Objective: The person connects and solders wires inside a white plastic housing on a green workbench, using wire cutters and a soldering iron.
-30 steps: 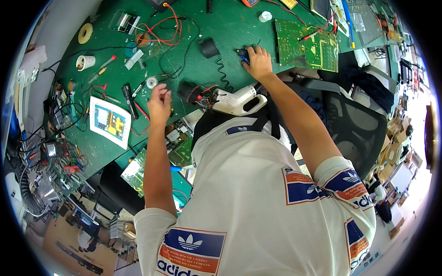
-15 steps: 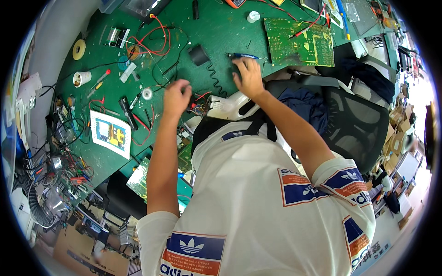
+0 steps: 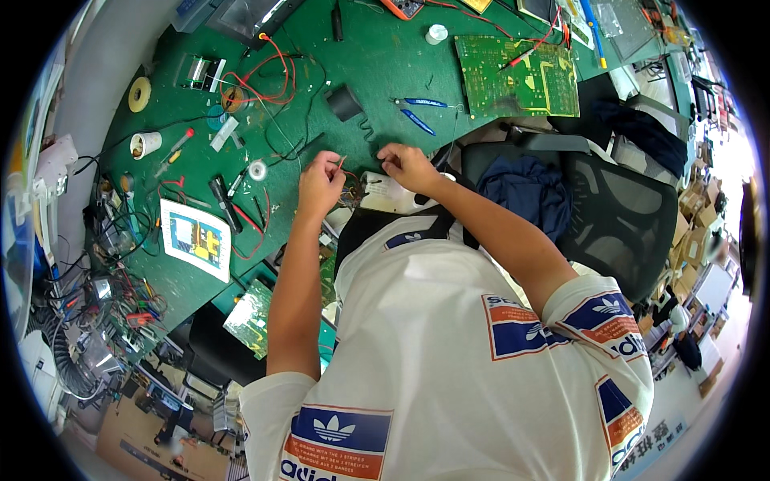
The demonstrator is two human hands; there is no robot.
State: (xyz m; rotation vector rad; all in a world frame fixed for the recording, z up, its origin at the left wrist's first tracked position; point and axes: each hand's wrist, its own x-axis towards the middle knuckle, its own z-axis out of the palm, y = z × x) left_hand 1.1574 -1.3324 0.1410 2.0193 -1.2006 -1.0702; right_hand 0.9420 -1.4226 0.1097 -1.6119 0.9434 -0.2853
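My left hand (image 3: 322, 186) is closed, its fingertips pinching a thin red wire (image 3: 342, 163) beside a bundle of wires. My right hand (image 3: 410, 167) is closed too, thumb and finger together at the lower end of a coiled black cord (image 3: 366, 128). That cord runs up to a black block-shaped adapter (image 3: 344, 103) on the bench. Below both hands, against my body, lies a white plastic housing (image 3: 387, 195) with wires at its left end. Blue-handled pliers (image 3: 423, 111) lie spread beyond my right hand.
The green bench (image 3: 377, 60) carries a large circuit board (image 3: 517, 76) at the back right and a white cap-like pot (image 3: 436, 34). Leftward are a printed sheet (image 3: 194, 240), a black flashlight (image 3: 224, 204), a solder spool (image 3: 257, 170) and a cup (image 3: 145, 145). A black chair (image 3: 613, 216) stands right.
My right hand has left the blue-handled pliers, which now lie spread, and has come toward me to the coiled cord. My left hand has moved slightly right and nearer, onto the red wire.
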